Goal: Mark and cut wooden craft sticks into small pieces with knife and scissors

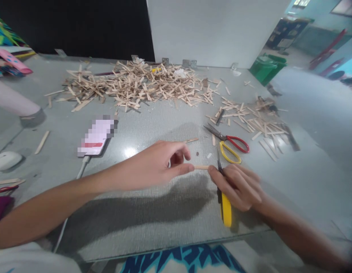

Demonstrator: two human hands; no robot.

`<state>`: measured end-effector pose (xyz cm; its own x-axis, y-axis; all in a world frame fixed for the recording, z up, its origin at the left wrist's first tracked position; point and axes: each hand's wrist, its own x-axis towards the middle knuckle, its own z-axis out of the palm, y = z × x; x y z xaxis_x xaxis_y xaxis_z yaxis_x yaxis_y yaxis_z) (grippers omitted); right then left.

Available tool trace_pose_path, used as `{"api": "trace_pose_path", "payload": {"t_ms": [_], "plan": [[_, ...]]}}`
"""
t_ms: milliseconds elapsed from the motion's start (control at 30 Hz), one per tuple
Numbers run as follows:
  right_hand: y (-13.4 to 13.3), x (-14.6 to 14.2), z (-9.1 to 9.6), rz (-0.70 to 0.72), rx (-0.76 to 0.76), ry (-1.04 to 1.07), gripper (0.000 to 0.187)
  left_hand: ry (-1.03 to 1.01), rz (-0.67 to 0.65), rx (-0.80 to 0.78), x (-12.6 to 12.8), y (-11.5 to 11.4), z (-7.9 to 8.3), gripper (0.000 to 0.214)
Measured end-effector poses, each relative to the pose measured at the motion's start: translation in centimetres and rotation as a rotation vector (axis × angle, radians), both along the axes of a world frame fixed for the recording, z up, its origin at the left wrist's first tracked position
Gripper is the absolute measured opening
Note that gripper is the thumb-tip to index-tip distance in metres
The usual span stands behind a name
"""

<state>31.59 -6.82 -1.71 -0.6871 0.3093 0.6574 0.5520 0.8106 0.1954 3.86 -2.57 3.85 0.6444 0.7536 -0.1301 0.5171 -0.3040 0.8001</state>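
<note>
A short, flat wooden stick [201,167] spans the gap between my two hands above the table. My left hand [167,163] has its fingers loosely curled, with a gap between index finger and thumb; the thumb tip meets the stick's left end. At the other end, the fingertips of my right hand [238,185] pinch the stick. That same hand grips a cutting tool with a yellow handle [226,212] and a dark, narrow blade pointing away from me. Its exact kind is partly hidden by my fingers. Just beyond lie scissors [225,138] with one red and one yellow handle loop.
A large heap of wooden sticks [136,85] lies along the back panel, with a smaller pile [258,119] at right. A phone [98,136] with a white cable rests at left, near a white mouse [7,160]. A green bin [267,69] stands beyond the table.
</note>
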Motion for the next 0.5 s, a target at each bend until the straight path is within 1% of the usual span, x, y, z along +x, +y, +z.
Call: {"api": "trace_pose_path", "payload": {"t_ms": [67,100,167,233,267,367,433,467,500], "plan": [[0.2,0.0,-0.4,0.028,0.074,-0.015,0.029,-0.006,-0.014,-0.017,-0.2,0.3,0.1,0.023],[0.3,0.0,-0.6,0.005,0.052,-0.006,0.031,-0.009,0.003,0.014,-0.4,0.4,0.3,0.024],[0.6,-0.1,-1.0,-0.061,-0.045,-0.008,0.037,-0.021,0.109,0.111,-0.8,0.6,0.6,0.024],[1.1,-0.2,-1.6,-0.123,-0.127,-0.071,0.039,-0.044,0.234,0.180,-1.2,0.7,1.2,0.021],[1.4,-0.3,-1.8,-0.142,-0.149,-0.119,0.039,-0.064,0.266,0.189,-1.4,0.7,1.5,0.021],[2.8,-0.4,-2.6,-0.198,-0.232,-0.258,0.044,-0.177,0.259,0.183,-1.8,0.5,2.3,0.020],[4.0,0.0,-3.1,-0.293,-0.318,-0.277,0.050,-0.271,0.242,0.195,-1.8,0.3,2.6,0.024],[4.6,0.4,-3.3,-0.379,-0.355,-0.249,0.050,-0.314,0.247,0.203,-1.8,0.2,2.7,0.027],[5.2,1.0,-3.5,-0.491,-0.374,-0.193,0.047,-0.350,0.255,0.203,-1.8,0.1,2.8,0.029]]}}
